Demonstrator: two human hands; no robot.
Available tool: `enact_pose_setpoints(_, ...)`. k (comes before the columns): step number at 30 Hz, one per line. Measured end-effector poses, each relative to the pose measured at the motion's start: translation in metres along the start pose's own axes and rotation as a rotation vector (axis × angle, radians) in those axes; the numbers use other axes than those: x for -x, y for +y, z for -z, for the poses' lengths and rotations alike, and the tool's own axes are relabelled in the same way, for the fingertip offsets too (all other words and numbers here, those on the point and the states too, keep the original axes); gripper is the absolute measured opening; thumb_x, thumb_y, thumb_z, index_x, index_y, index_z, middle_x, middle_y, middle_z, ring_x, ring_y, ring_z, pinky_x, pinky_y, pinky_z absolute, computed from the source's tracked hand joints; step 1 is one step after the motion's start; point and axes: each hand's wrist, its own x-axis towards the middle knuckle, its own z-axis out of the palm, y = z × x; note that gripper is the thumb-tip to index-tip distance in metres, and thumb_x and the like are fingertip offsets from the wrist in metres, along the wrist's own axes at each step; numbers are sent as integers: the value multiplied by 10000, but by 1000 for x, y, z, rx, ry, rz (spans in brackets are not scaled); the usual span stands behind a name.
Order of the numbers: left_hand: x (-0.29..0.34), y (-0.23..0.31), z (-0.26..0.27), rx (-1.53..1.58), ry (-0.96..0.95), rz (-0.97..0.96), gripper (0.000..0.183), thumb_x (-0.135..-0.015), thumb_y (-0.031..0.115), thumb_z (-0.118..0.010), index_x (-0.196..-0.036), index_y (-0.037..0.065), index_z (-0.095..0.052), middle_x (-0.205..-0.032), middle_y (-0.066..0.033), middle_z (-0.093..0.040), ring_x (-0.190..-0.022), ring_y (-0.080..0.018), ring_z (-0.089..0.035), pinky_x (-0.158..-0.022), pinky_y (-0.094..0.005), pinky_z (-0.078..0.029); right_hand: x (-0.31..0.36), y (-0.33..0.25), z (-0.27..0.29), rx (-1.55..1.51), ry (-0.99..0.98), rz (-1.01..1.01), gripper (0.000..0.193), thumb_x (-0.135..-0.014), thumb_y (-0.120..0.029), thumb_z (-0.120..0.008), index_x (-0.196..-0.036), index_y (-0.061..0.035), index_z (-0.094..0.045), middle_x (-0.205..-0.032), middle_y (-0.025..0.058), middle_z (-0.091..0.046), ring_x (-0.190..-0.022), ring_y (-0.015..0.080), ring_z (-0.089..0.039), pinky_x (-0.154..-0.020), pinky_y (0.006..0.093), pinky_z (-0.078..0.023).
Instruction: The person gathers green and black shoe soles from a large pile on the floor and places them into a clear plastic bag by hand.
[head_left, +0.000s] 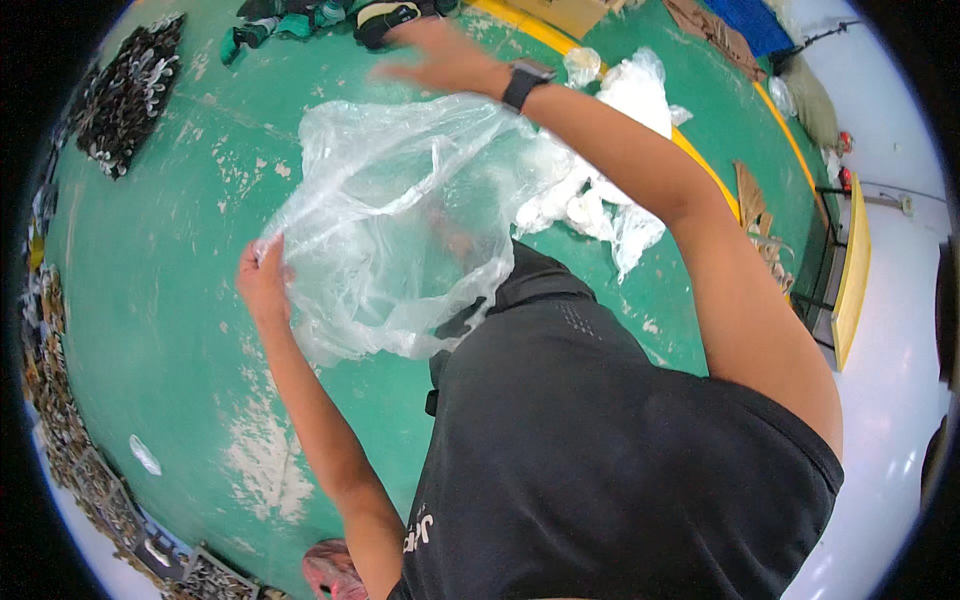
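A large clear plastic bag point(385, 225) hangs crumpled and partly spread in front of my legs. My left hand point(265, 283) is closed, pinching the bag's left edge between thumb and fingers. Beyond the bag's far edge, my right hand point(440, 58) is stretched out with fingers apart, somewhat smeared by motion; nothing shows in it. A dark watch point(527, 84) is on that wrist. Just past the right fingers lies a black shoe point(388, 18) with a tan inside. Through the film I dimly see the floor and part of my dark trousers.
White plastic bags point(600, 190) lie heaped to the right on the green floor point(170, 300). A dark pile of small pieces point(130, 95) is at far left; more line the left rim. Dark and green items point(290, 22) sit at the top. A yellow board point(852, 275) leans at right.
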Motion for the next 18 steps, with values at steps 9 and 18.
enact_pose_setpoints(9,-160,29,-38,-390,-252,-53,453,-696,201,-764,-1052,3,-565,-824,-23,-598,-668,-88,-516,-555,-243,-424,-76,-15,-158,-218,-446,-225,165,-730,-114,-524,-841,-15,-596,-707,209,-621,-646,388,-613,-556,479,-477)
enact_pose_setpoints(18,-252,55,-22,-710,-496,234,567,-624,237,-778,-1093,-11,-578,-945,-128,-641,-843,-240,-611,-774,-354,-478,-191,68,-179,-191,-279,-194,146,-807,-148,-495,-743,-29,-550,-666,202,-581,-624,402,-562,-575,504,-435)
